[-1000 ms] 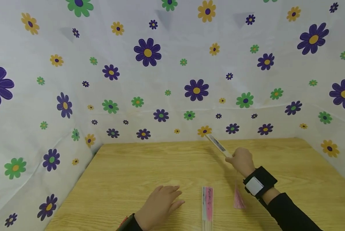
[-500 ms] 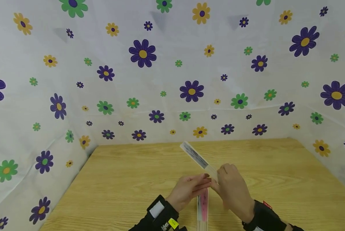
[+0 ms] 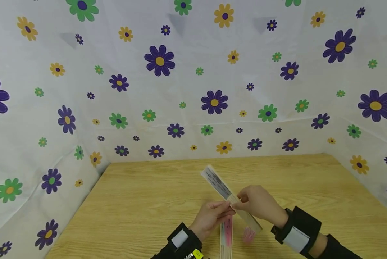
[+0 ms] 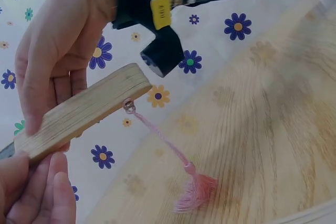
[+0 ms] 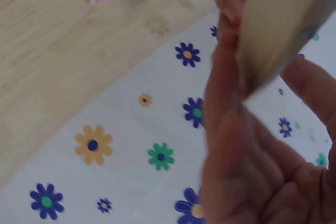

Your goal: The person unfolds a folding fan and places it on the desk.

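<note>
Pinching one folded fan (image 3: 217, 183) over the counter (image 3: 148, 201) — left hand (image 3: 209, 217) and right hand (image 3: 261, 203), fingers closed against it.

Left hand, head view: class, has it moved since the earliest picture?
Yes: the left hand has moved rightward, judged against the pink-and-white fan lying on the table.

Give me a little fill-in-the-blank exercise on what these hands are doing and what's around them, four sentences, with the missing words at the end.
While the left hand and right hand grip the held fan, the other fan lies ____ the table.
The tassel hanging from the held fan is ____ in color.
The band on the right wrist is mostly ____.
The cloth behind the table has a ____ background.
Missing words: on; pink; black; white.
</note>
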`<state>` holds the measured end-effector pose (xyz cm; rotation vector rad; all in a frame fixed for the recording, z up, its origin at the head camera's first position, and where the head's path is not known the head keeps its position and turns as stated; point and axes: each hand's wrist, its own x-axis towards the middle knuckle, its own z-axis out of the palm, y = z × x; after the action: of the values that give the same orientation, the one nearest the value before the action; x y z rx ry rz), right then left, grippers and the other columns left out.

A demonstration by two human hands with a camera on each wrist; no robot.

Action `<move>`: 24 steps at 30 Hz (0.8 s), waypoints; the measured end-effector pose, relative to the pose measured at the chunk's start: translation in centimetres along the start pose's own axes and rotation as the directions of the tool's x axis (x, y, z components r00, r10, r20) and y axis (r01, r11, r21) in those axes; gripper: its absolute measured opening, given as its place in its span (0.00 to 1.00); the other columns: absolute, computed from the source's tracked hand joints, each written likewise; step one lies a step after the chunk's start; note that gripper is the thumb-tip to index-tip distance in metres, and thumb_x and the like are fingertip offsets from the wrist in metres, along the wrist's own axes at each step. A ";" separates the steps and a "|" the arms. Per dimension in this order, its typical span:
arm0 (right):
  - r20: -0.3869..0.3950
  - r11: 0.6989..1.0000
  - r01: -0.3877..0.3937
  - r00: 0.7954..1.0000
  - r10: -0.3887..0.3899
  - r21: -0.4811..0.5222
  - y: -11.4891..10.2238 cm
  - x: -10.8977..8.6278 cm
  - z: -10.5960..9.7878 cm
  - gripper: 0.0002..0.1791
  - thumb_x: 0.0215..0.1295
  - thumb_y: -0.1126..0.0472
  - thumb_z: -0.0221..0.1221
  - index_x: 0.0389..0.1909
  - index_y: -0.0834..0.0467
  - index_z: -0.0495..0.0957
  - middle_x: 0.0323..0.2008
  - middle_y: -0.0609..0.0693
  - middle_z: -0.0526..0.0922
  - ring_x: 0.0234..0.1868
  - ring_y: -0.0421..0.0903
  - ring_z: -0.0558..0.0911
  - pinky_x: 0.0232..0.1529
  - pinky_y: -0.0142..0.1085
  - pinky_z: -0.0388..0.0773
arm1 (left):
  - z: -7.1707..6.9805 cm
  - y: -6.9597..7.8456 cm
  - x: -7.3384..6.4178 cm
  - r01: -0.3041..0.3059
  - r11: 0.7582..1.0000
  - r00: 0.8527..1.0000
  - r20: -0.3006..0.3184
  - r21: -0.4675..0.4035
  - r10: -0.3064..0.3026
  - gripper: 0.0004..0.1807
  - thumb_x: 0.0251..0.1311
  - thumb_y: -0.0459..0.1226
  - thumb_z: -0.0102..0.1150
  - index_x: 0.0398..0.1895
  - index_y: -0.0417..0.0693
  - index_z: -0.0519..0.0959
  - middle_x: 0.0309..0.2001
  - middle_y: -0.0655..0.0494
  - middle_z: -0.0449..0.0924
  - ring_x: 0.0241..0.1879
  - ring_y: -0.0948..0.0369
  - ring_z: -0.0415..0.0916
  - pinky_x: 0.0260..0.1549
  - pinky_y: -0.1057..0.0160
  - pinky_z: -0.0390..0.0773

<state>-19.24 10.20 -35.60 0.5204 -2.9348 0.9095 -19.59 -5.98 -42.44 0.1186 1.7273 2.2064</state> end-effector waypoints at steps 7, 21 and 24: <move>0.014 0.997 -0.063 0.998 0.062 0.049 -0.1 0.5 0.9 0.07 0.43 0.64 0.70 0.23 0.64 0.84 0.21 0.51 0.82 0.20 0.40 0.74 0.20 0.33 0.75 | -0.1 -0.6 0.0 0.011 1.000 0.999 -0.044 -0.021 -0.011 0.24 0.60 0.34 0.56 0.53 0.20 0.72 0.33 0.53 0.86 0.30 0.68 0.81 0.33 0.73 0.82; -0.021 0.991 -0.098 0.995 0.101 0.093 0.5 0.9 1.6 0.08 0.44 0.66 0.69 0.26 0.68 0.84 0.24 0.55 0.84 0.23 0.43 0.78 0.22 0.37 0.80 | -0.5 -0.5 -0.3 0.025 1.000 0.996 -0.081 -0.014 -0.026 0.23 0.61 0.36 0.55 0.53 0.23 0.74 0.32 0.53 0.86 0.29 0.69 0.81 0.28 0.76 0.81; -0.014 0.988 -0.111 0.993 0.114 0.107 0.6 1.0 1.7 0.09 0.44 0.66 0.69 0.26 0.68 0.84 0.24 0.55 0.84 0.23 0.43 0.78 0.21 0.37 0.79 | -0.6 -0.5 -0.3 0.029 0.999 0.997 -0.078 -0.016 -0.030 0.23 0.62 0.35 0.55 0.53 0.23 0.73 0.31 0.53 0.86 0.29 0.69 0.81 0.28 0.77 0.81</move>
<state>-20.24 9.47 -37.21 0.3498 -2.9363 1.0805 -19.37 -6.52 -43.01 0.0036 1.7417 2.2297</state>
